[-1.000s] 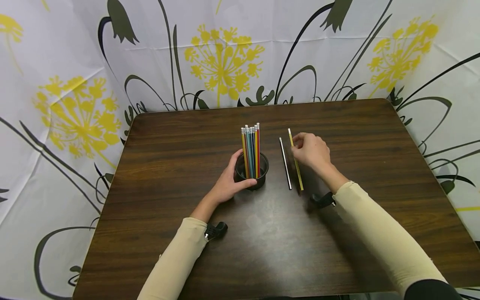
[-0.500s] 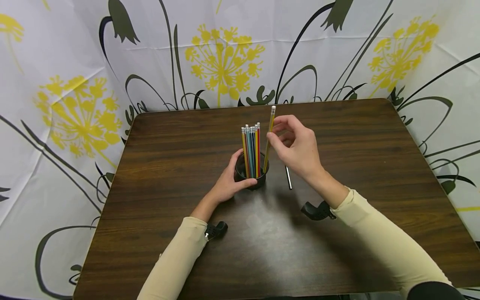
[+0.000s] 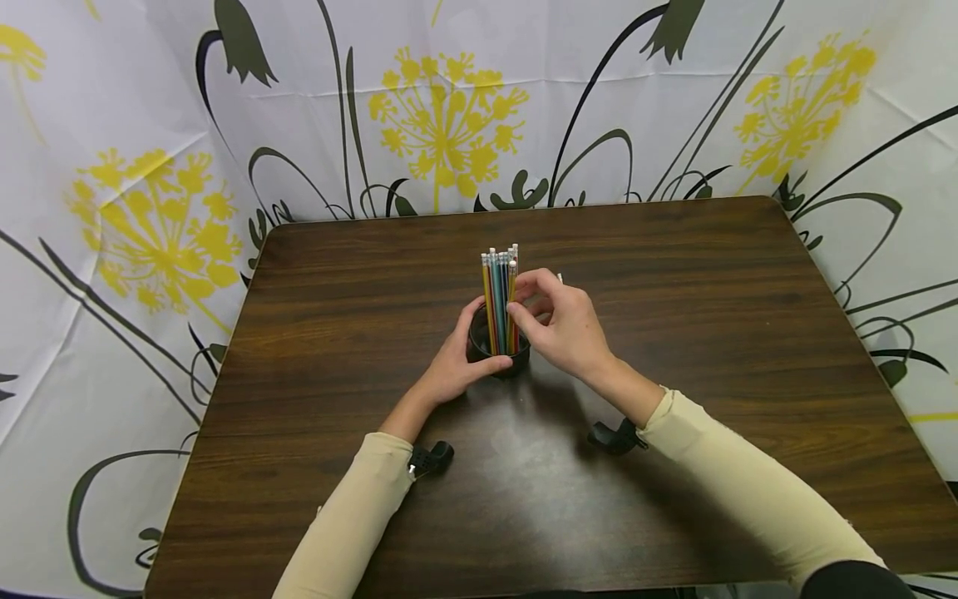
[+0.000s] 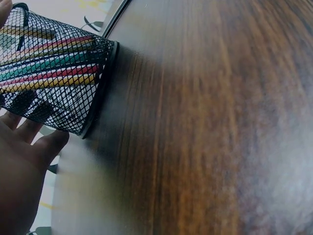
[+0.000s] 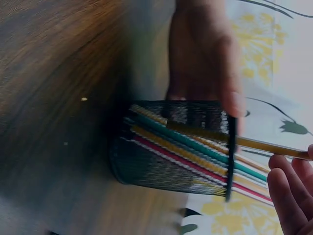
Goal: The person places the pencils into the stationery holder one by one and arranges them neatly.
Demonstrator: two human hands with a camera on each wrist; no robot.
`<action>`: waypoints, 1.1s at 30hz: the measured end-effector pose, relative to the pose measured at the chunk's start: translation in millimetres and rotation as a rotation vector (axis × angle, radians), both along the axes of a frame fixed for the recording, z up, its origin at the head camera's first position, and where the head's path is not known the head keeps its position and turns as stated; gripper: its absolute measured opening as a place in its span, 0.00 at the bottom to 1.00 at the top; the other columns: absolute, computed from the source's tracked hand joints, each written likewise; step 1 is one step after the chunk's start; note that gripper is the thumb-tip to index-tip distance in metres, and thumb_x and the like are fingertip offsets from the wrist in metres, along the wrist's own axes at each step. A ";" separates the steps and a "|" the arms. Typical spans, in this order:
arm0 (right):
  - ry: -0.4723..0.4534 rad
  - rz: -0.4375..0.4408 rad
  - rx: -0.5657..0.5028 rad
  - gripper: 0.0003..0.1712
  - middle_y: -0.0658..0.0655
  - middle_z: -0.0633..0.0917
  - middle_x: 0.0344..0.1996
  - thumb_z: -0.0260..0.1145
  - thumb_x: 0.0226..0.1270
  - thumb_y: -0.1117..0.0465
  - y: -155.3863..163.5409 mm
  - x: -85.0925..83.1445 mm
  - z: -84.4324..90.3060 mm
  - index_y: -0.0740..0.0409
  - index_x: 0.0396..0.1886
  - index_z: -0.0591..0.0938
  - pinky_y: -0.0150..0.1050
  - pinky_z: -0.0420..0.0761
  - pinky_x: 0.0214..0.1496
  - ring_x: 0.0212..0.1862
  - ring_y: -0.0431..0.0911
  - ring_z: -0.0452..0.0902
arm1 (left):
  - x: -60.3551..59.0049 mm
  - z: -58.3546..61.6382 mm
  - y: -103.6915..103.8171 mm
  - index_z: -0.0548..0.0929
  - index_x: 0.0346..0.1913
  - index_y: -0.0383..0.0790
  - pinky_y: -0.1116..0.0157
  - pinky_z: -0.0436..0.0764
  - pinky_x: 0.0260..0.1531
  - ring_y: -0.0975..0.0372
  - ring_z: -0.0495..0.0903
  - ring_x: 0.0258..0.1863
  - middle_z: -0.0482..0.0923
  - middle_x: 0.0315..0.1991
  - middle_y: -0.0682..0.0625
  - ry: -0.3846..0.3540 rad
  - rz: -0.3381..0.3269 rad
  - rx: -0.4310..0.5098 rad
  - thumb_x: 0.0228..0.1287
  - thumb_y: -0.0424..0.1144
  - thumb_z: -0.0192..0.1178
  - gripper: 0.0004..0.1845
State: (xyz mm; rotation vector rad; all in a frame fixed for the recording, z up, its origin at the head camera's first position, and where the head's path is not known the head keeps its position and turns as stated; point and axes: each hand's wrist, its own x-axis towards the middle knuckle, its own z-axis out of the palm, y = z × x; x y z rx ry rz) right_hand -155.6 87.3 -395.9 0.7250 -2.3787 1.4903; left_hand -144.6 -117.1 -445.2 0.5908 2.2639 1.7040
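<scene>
At frame centre, the left hand (image 3: 455,366) clasped the mesh cup (image 3: 499,353); the right hand (image 3: 563,327) pinched a yellow pencil (image 5: 254,142) standing inside.

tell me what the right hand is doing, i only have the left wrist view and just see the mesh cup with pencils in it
Observer: The right hand pinches a yellow pencil whose lower end is already inside the black mesh cup.
Operator: is the left hand on the cup
Observer: Yes, the left hand grips the cup from its left side, thumb across the front.
Operator: anything left lying on the table
Observer: In the head view a white tip pokes out just behind the right hand; what it belongs to is hidden.
</scene>
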 end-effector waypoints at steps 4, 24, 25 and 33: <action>0.005 -0.007 0.026 0.13 0.54 0.84 0.35 0.69 0.64 0.66 -0.4 -0.4 -9.3 0.60 0.48 0.79 0.36 0.82 0.30 0.28 0.41 0.83 | -0.4 0.2 -0.2 0.47 0.77 0.43 0.41 0.61 0.64 0.47 0.66 0.64 0.60 0.70 0.38 0.001 0.003 -0.007 0.63 0.35 0.67 0.47; -0.032 -0.036 0.094 0.13 0.53 0.85 0.34 0.69 0.64 0.66 -4.5 -4.1 -18.3 0.58 0.47 0.79 0.34 0.82 0.33 0.28 0.43 0.83 | 0.1 2.3 0.6 0.46 0.77 0.40 0.40 0.58 0.65 0.44 0.64 0.65 0.58 0.70 0.36 0.018 -0.010 0.027 0.63 0.32 0.66 0.47; -0.036 -0.045 0.099 0.13 0.52 0.85 0.33 0.69 0.64 0.66 -5.1 -4.8 -18.0 0.57 0.46 0.79 0.35 0.81 0.33 0.28 0.42 0.83 | 0.1 2.4 0.7 0.46 0.77 0.40 0.40 0.58 0.65 0.44 0.64 0.65 0.58 0.70 0.36 0.014 -0.010 0.027 0.63 0.32 0.66 0.47; -0.054 -0.133 0.134 0.11 0.51 0.86 0.31 0.71 0.63 0.62 -11.1 -15.3 -21.0 0.57 0.44 0.81 0.38 0.81 0.31 0.26 0.41 0.81 | 0.2 1.3 0.4 0.47 0.77 0.42 0.40 0.58 0.65 0.45 0.64 0.65 0.58 0.70 0.38 -0.012 -0.003 0.021 0.63 0.33 0.66 0.47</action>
